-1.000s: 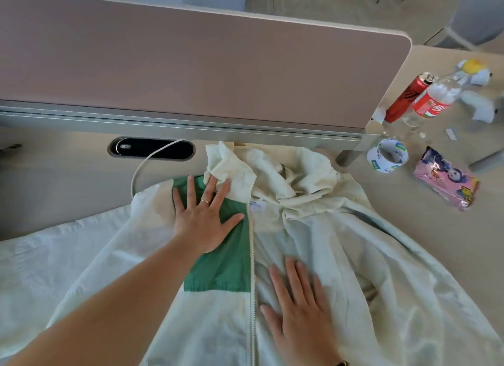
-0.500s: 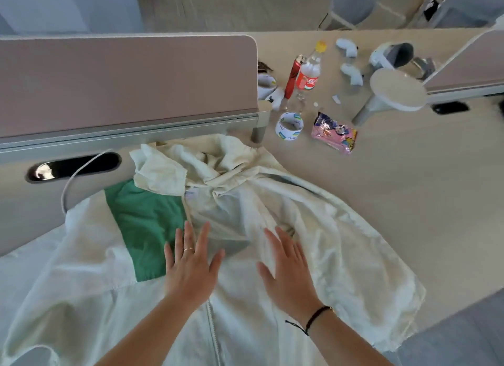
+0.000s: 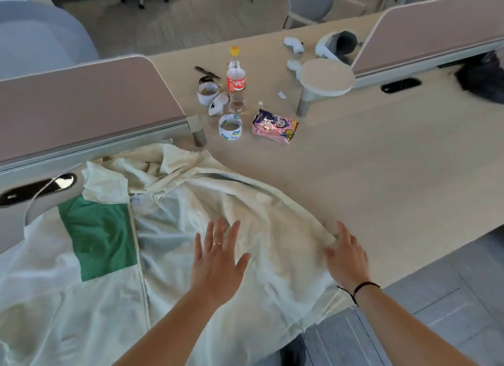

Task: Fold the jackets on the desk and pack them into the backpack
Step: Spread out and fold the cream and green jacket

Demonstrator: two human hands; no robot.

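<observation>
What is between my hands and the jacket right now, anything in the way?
Nothing visible. The left hand lies flat with spread fingers over the jacket near its middle, and the right hand is at the jacket's right edge, by the bare desk. The tape roll, bottle and pink packet sit farther back.

The jacket (image 3: 191, 229) is creamy white with a solid green panel (image 3: 98, 237) on the chest. The tabletop (image 3: 381, 174) is pale beige. The bottle (image 3: 236, 84) wears a red label and yellow cap; the snack packet (image 3: 274, 126) is pink.
</observation>
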